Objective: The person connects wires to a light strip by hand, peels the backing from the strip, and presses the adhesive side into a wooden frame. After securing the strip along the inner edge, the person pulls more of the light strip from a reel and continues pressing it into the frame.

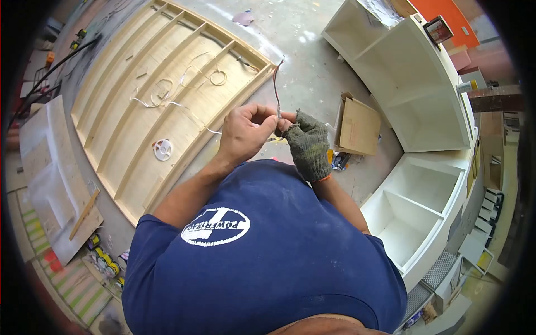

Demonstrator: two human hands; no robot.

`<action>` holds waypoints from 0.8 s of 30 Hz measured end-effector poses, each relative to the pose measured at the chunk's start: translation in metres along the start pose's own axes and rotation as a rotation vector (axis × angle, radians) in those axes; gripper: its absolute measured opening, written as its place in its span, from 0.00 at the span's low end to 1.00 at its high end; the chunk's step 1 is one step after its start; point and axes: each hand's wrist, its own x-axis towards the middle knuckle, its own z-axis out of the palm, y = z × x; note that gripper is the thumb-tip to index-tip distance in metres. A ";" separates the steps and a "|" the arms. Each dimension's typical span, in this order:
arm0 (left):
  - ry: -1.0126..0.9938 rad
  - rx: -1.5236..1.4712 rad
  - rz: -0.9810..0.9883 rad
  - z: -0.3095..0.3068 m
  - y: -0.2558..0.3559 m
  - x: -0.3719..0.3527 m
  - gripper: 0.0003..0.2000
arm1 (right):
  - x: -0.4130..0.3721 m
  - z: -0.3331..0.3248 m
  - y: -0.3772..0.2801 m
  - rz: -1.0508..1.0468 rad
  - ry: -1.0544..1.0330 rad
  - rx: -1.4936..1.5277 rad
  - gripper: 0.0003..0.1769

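Close in front of my chest, the fingertips of my bare left hand (245,132) and my gloved right hand (306,146) come together. Between them they pinch a thin electrical wire (276,86), dark reddish brown, that rises from the fingers towards the panel's corner. The right glove is dark grey-green knit, with bare fingertips showing. A thin white cable (190,111) runs from the wooden frame panel (162,84) towards my left hand; where it ends is hidden. Loose coils of pale cable (218,77) and a white spool (162,149) lie on the panel.
White shelf units (402,72) stand at the right, with a lower white cabinet (410,204) nearer me. An open cardboard box (359,127) sits on the floor beyond my right hand. A board (56,173) and several tape rolls (105,261) are at the left.
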 end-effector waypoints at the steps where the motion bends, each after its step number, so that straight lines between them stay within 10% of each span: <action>1: 0.002 0.000 -0.001 0.002 0.004 -0.001 0.09 | 0.000 0.000 -0.001 0.001 -0.002 0.000 0.14; 19: 0.095 0.152 -0.063 0.012 0.003 0.008 0.07 | -0.001 0.001 0.000 -0.296 0.034 -0.329 0.09; 24: -0.011 0.391 0.103 0.000 -0.004 0.018 0.07 | 0.009 -0.006 0.009 0.003 -0.085 0.151 0.08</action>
